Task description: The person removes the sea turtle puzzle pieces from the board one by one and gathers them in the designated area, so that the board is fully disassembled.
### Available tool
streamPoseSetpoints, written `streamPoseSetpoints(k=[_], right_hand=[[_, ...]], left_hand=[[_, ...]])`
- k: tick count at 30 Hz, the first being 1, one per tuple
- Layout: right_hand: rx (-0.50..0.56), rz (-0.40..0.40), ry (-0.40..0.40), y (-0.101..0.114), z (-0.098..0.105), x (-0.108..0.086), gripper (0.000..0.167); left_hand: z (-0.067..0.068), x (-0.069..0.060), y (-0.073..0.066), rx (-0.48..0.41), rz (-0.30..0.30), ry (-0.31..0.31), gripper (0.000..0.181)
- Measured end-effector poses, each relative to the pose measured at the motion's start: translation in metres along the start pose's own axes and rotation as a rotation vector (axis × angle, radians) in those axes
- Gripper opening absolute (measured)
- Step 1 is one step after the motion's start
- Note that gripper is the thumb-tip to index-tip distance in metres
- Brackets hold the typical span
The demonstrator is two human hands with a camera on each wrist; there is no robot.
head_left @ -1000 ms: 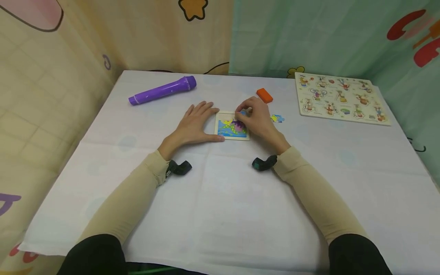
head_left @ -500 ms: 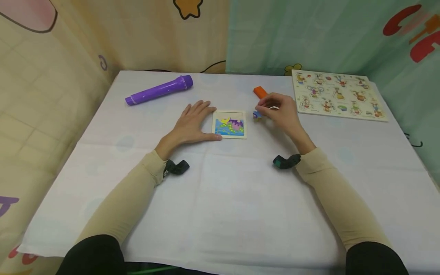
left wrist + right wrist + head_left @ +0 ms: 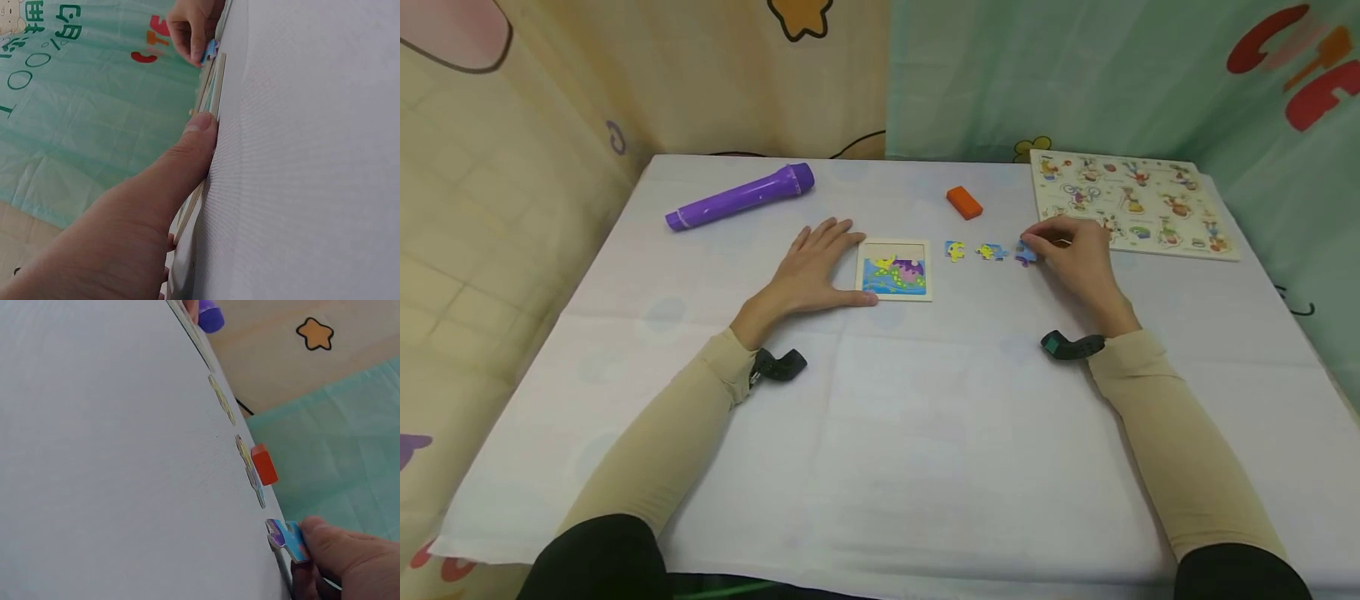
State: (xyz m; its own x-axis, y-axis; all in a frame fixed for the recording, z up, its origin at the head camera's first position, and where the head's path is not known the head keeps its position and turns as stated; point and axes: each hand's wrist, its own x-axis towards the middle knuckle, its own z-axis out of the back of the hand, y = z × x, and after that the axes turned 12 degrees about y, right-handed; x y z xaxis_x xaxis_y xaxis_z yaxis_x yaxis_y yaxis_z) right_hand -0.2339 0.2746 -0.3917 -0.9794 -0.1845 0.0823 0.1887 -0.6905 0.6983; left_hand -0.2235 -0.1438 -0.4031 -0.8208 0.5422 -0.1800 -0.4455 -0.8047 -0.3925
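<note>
My left hand (image 3: 808, 271) lies spread at the left side of a small framed jigsaw puzzle (image 3: 893, 292), its thumb touching the frame's lower left edge. The lower part of the frame shows a colourful picture; a bare strip runs along its top. Between thumb and fingers, my right hand (image 3: 1078, 262) pinches a blue and purple puzzle piece (image 3: 287, 539), tilted, near the table to the right. Left of it lie a yellow and blue piece (image 3: 955, 251) and a second piece (image 3: 992, 252), yellow and light blue. In the left wrist view, the left thumb (image 3: 199, 134) presses the frame's edge.
An orange block (image 3: 964, 202) lies behind the loose pieces. A purple toy microphone (image 3: 741, 197) rests at the back left. At the back right is a large board with printed figures (image 3: 1131, 200), close behind the right hand. Curtains stand beyond the table's back edge.
My right hand has moved right, away from the frame, carrying the blue and purple piece. Two loose pieces now show uncovered on the table. The left hand stays at the frame.
</note>
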Motion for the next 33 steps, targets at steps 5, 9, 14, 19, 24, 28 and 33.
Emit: streamPoseSetpoints(k=[5, 9, 14, 19, 24, 28, 33], right_hand=[[-0.118, 0.087, -0.057, -0.004, -0.005, 0.001, 0.027], [-0.197, 0.232, -0.073, -0.005, -0.008, 0.002, 0.019], [-0.226, 0.281, -0.028, -0.008, -0.010, 0.000, 0.021], [-0.221, 0.282, -0.025, -0.012, -0.012, 0.000, 0.022], [-0.199, 0.288, -0.040, -0.014, -0.012, 0.000, 0.022], [-0.182, 0.303, -0.080, -0.010, -0.014, 0.000, 0.020], [-0.144, 0.337, -0.094, 0.011, -0.026, 0.001, 0.018]], left_hand=[[-0.001, 0.001, 0.001, 0.000, 0.003, -0.001, 0.108], [-0.002, 0.001, 0.001, 0.006, 0.007, -0.004, 0.108], [-0.003, 0.002, 0.002, 0.011, 0.003, -0.006, 0.108], [-0.003, 0.002, 0.002, 0.011, 0.003, -0.004, 0.108], [-0.002, 0.002, 0.001, 0.010, 0.007, -0.001, 0.108], [-0.002, 0.002, 0.001, 0.012, 0.005, -0.001, 0.108], [-0.003, 0.002, 0.001, 0.012, 0.002, -0.008, 0.108]])
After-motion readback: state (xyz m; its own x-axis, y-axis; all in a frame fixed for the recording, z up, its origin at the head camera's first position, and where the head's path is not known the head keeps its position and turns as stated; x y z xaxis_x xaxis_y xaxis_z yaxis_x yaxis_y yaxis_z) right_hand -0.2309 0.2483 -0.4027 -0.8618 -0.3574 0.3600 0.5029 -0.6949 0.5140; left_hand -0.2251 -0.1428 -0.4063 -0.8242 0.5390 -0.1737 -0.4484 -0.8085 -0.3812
